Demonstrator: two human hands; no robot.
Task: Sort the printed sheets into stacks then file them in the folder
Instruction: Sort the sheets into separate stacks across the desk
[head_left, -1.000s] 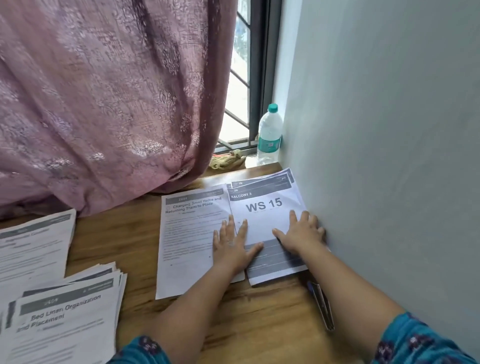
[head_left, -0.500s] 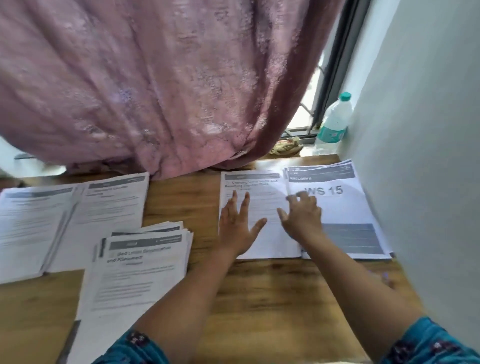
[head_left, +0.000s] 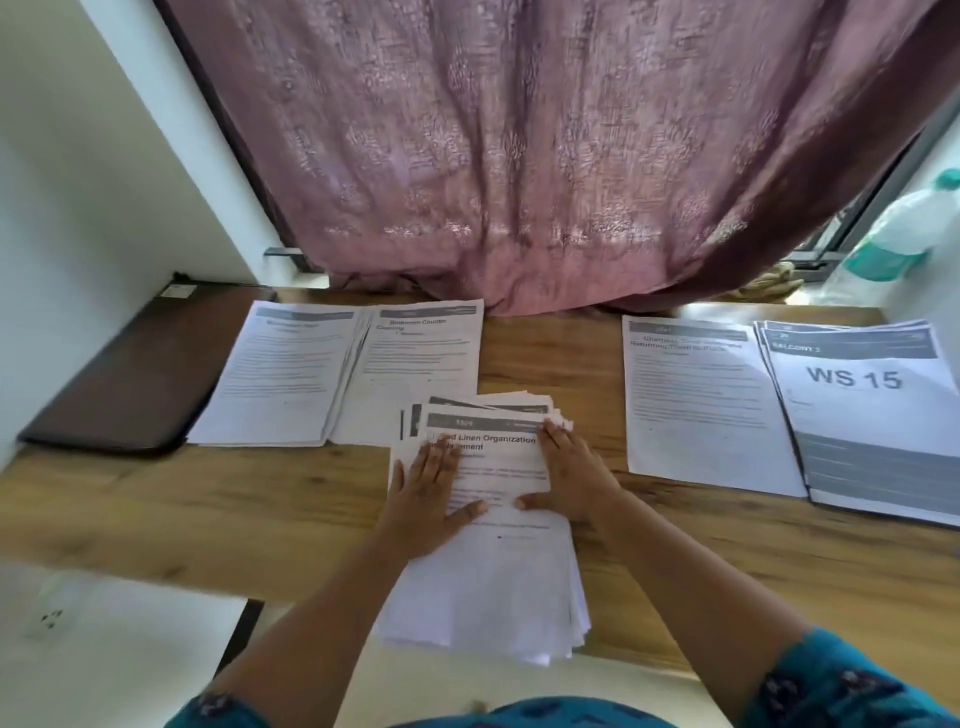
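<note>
Hands (head_left: 423, 493) (head_left: 571, 480) flat on stack (head_left: 488, 582) (unsorted)

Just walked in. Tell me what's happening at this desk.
A person is sorting printed sheets on a wooden desk. Both hands lie flat on the middle stack, the left hand and right hand on its top sheet, headed "Linen Organization". Two stacks lie side by side at the back left, two more at the right, one marked "WS 15". The dark folder lies closed at the far left, so no filing seems begun.
</note>
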